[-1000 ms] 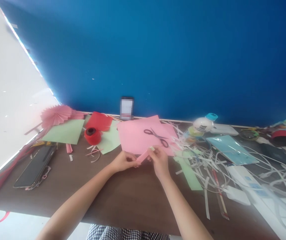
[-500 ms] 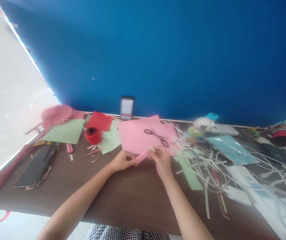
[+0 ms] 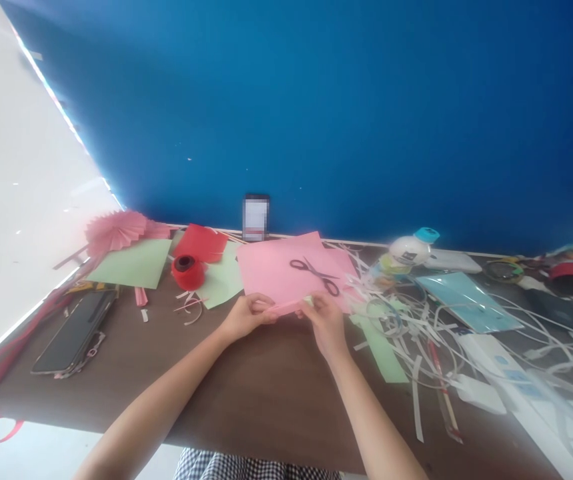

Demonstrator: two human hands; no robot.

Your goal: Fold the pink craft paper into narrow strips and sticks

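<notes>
Both hands pinch a narrow folded strip of pink paper [image 3: 286, 307] just above the brown table [image 3: 246, 393]. My left hand [image 3: 246, 317] grips its left end with fingers closed. Its right end sits between the closed fingers of my right hand [image 3: 325, 320]. Right behind the strip lies a large pink sheet [image 3: 276, 273] with black scissors [image 3: 315, 273] on top of it.
A red tape roll [image 3: 186, 271], green sheets [image 3: 131, 263], a red sheet [image 3: 201, 243] and a pink paper fan [image 3: 113, 230] lie left. A phone [image 3: 73, 330] rests near the left edge; another [image 3: 255, 217] leans on the blue wall. White strips [image 3: 416, 327], a glue bottle [image 3: 406, 252] and cables clutter the right.
The pink strip has turned from tilted to nearly level, and both hands have risen slightly toward the pink sheet.
</notes>
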